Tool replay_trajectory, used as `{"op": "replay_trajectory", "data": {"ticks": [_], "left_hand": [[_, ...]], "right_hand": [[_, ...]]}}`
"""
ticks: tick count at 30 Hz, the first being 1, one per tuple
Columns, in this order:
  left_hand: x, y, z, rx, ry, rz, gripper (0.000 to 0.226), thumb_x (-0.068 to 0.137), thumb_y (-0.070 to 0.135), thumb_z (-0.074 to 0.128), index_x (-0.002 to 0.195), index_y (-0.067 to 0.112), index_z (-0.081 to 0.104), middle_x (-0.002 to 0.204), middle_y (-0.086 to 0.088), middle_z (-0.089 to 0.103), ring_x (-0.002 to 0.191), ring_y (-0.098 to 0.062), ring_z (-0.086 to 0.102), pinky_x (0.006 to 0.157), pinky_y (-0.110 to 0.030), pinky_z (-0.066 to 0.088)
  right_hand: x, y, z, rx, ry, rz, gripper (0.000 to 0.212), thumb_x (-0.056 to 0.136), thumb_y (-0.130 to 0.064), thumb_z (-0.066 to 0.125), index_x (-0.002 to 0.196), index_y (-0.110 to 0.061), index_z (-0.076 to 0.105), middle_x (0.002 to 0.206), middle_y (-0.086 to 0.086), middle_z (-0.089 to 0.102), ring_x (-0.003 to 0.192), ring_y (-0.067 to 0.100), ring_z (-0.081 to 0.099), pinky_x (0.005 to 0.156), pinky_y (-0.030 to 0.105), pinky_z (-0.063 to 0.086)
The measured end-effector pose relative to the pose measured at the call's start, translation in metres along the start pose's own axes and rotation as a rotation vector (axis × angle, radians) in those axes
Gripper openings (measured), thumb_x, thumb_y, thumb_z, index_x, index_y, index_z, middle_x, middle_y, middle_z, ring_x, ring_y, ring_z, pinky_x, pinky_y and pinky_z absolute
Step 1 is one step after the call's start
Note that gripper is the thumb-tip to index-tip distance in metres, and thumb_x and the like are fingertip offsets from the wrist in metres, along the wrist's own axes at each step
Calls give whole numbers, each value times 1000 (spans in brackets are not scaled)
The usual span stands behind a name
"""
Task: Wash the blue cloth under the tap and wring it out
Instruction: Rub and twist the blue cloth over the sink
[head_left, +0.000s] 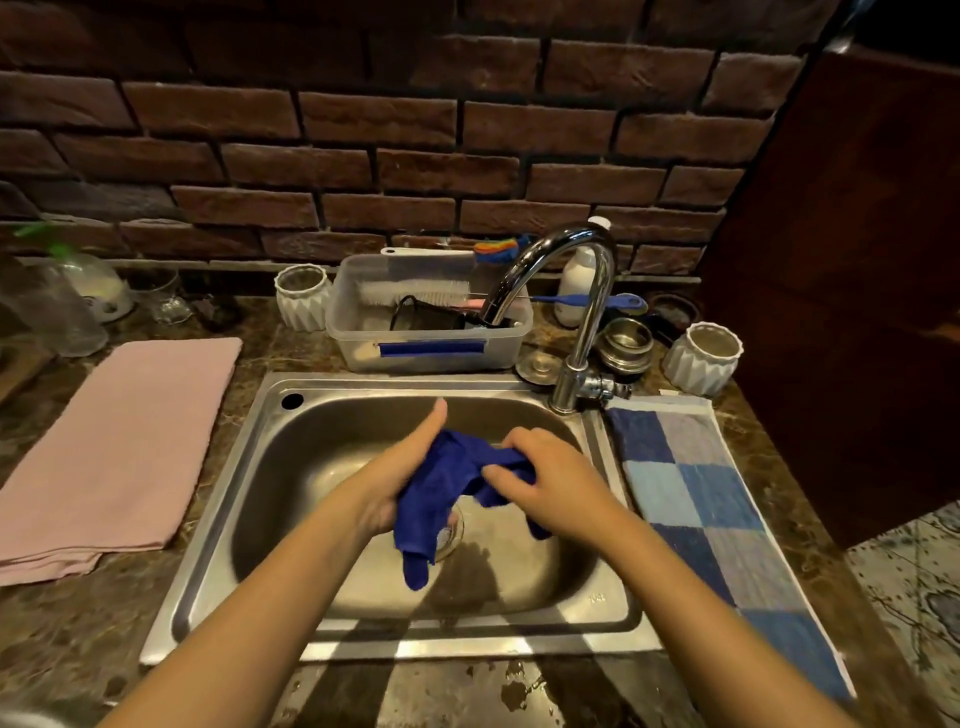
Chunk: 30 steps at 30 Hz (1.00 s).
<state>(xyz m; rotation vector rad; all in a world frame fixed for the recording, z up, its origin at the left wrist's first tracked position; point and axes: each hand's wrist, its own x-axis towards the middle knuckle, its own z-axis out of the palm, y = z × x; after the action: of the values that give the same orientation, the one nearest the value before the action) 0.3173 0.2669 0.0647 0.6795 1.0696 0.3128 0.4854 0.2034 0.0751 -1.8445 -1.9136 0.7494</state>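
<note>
The blue cloth (441, 483) hangs bunched over the middle of the steel sink (270, 457), its lower end dangling above the drain. My left hand (400, 467) grips its left part, thumb pointing up. My right hand (550, 478) grips the right part, fingers curled over it. The chrome tap (582, 312) stands at the sink's back right corner with its spout curving left; no water stream is visible.
A folded pink towel (119, 441) lies on the counter left of the sink. A blue checked towel (711, 514) lies on the right. Behind the sink stand a clear plastic tub (431, 348) with brushes, white ribbed cups, steel bowls and a bottle against a brick wall.
</note>
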Motion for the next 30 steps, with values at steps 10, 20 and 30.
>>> {"op": "replay_trajectory", "data": {"ticks": [10, 20, 30], "left_hand": [[22, -29, 63, -275, 106, 223, 20, 90, 27, 57, 79, 11, 64, 67, -6, 63, 63, -17, 60, 64, -29, 47], [42, -15, 48, -313, 195, 189, 37, 93, 28, 53, 59, 14, 53, 43, 2, 53, 43, -10, 53, 52, -25, 45], [56, -6, 35, -203, 260, 220, 35, 92, 32, 53, 62, 15, 56, 48, 2, 54, 49, -12, 54, 57, -26, 46]], "right_hand": [[51, 4, 24, 251, 426, 443, 46, 97, -37, 38, 54, -19, 45, 55, -4, 47, 53, 10, 44, 58, 27, 32], [37, -25, 46, 150, 478, 321, 47, 97, -39, 33, 70, -12, 60, 70, 8, 64, 70, 24, 61, 64, 34, 45], [42, -23, 56, 210, 399, 384, 49, 98, -40, 31, 77, -10, 63, 73, 8, 65, 72, 23, 63, 66, 34, 48]]}}
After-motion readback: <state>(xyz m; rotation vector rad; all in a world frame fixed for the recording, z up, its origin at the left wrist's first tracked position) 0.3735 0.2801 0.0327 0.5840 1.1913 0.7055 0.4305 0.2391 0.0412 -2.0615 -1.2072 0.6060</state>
